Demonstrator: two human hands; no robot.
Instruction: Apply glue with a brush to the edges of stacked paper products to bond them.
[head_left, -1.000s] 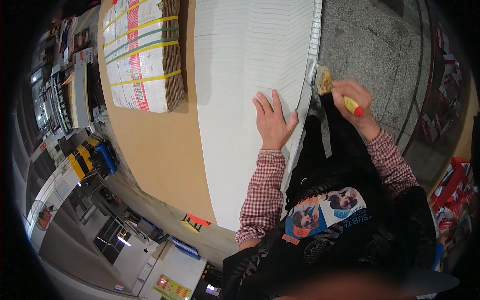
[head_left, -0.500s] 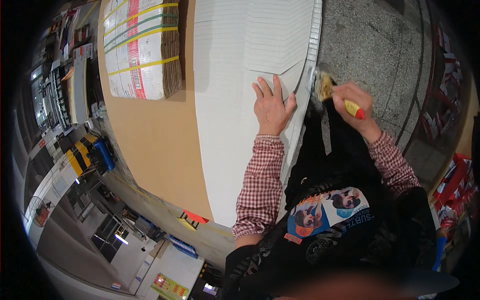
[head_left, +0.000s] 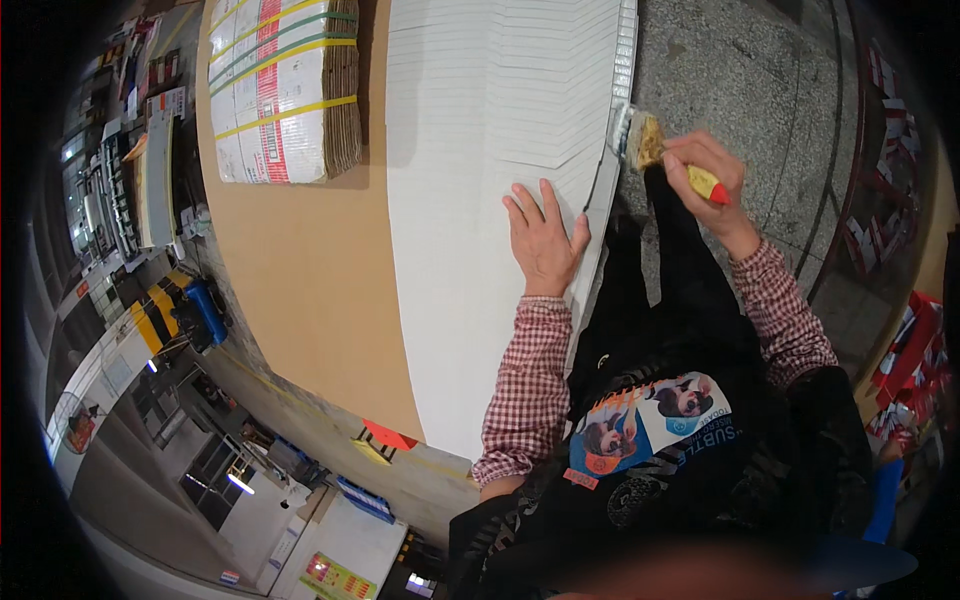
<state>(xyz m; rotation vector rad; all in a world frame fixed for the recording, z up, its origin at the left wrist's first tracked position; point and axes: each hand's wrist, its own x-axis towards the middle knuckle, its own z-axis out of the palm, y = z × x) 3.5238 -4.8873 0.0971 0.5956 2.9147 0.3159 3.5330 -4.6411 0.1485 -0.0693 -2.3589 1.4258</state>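
Observation:
Fanned, overlapping white sheets (head_left: pixel 450 250) cover the table's right side, their edges lying in stepped rows toward the far end. My left hand (head_left: pixel 545 245) rests flat on them, fingers spread, thumb by the right-hand edge of the stack. In my right hand (head_left: pixel 712 170) is a wide paintbrush (head_left: pixel 647 142) with a yellow, red-tipped handle. The brush's head is at the right-hand edge of the stack, and its bristles look whitish and wet. A dark gap shows between sheet edges near my left thumb.
A strapped bundle of flattened cardboard boxes (head_left: pixel 285 100) sits at the far left on a brown board (head_left: pixel 310 260). Speckled floor (head_left: pixel 740 90) lies to the right. Red and white items (head_left: pixel 910 360) are at the right rim. A blue machine part (head_left: pixel 207 310) stands beyond the left edge.
My right hand and the brush have moved farther away along the stack's edge. My left hand has slid slightly nearer, still flat. The stepped front of the sheets appears a little nearer.

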